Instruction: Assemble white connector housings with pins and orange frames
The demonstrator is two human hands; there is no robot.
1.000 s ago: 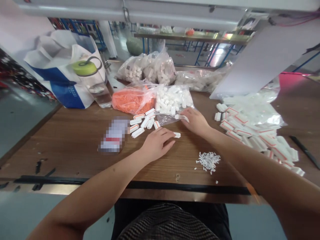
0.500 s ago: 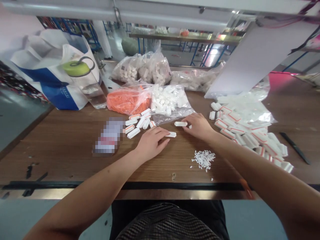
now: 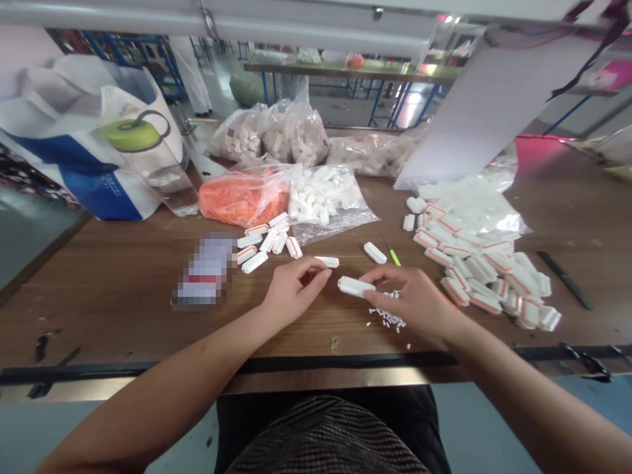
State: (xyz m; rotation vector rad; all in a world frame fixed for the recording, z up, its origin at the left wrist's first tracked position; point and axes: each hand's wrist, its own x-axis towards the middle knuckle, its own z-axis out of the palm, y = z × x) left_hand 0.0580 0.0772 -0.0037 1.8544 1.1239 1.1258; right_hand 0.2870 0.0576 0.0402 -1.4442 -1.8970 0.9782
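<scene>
My right hand (image 3: 415,299) pinches a small white plastic piece (image 3: 354,286) just above the wooden table (image 3: 123,289), over a scatter of tiny white bits (image 3: 388,317). My left hand (image 3: 291,289) rests on the table beside it with fingers curled; its fingertips lie close to another white piece (image 3: 326,261). One more white piece (image 3: 374,252) and a thin green stick (image 3: 392,253) lie just beyond my right hand.
A row of white pieces with orange bands (image 3: 266,241) lies left of centre. Bags of orange parts (image 3: 241,197) and white parts (image 3: 320,194) sit behind. A heap of finished pieces (image 3: 478,263) is at right. A water bottle (image 3: 148,158) stands at left.
My right hand drew back from the bag of white parts toward me, carrying a white piece. My left hand slid slightly nearer and its fingers curled. The view shifted right.
</scene>
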